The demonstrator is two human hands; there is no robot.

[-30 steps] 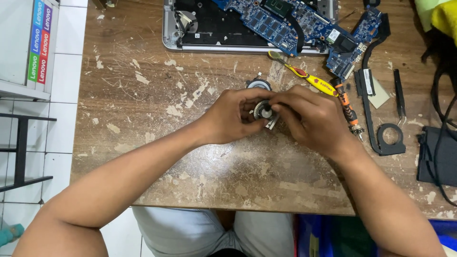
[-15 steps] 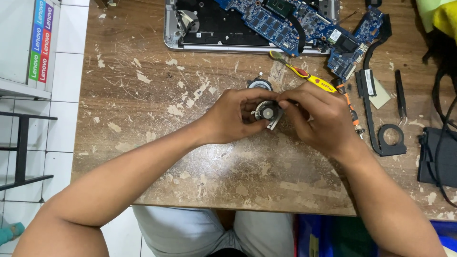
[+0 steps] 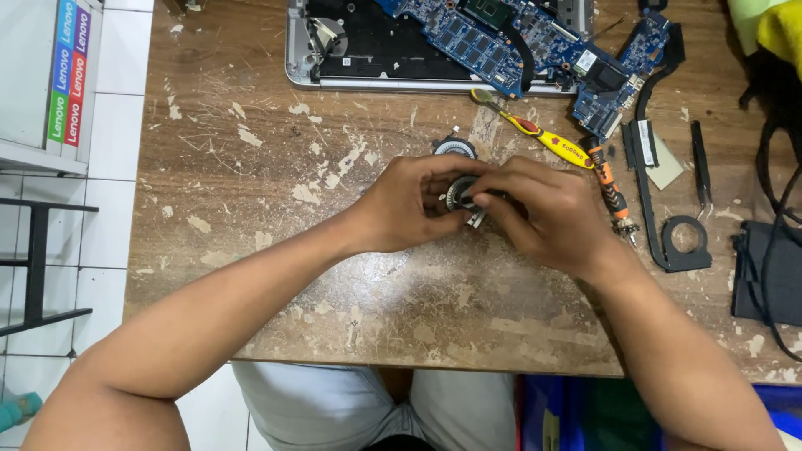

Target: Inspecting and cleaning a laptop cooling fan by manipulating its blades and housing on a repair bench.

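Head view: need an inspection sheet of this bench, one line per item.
Surface: wooden table, worn, pale chipped patches.
Job's things: small round fan held above the table between both hands; a second round part lies just behind them.
Clutter: opened laptop base with blue circuit board, yellow-handled screwdriver, orange-and-black screwdriver, black heat pipe bracket, black tweezers.
Grippers: left hand and right hand both pinch the fan.
Cables: black cables at the right edge.
Surroundings: white tiled floor, black frame at left.
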